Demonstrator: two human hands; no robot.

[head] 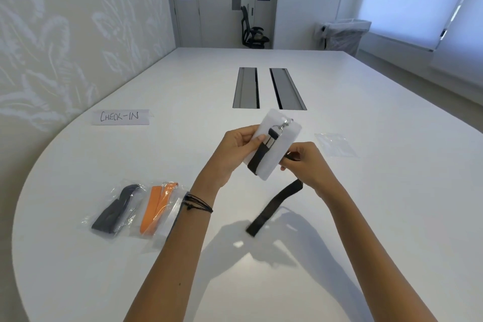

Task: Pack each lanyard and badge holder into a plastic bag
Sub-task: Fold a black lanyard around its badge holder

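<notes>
While the left-hand grip (239, 144) pinches the badge holder (287, 136), the right-hand grip (306, 162) pinches the black lanyard (275, 205).

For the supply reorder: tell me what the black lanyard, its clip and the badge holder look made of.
Black lanyard: apparently woven fabric, matte; it droops limply.
Clip: likely metal, silvery with bright glints.
Badge holder: probably plastic, pale and frosted, holding flat.

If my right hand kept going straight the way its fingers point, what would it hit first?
Probably the badge holder in the left hand: the right hand, pinching the lanyard, points left at its near edge, though depth is unclear.
</notes>
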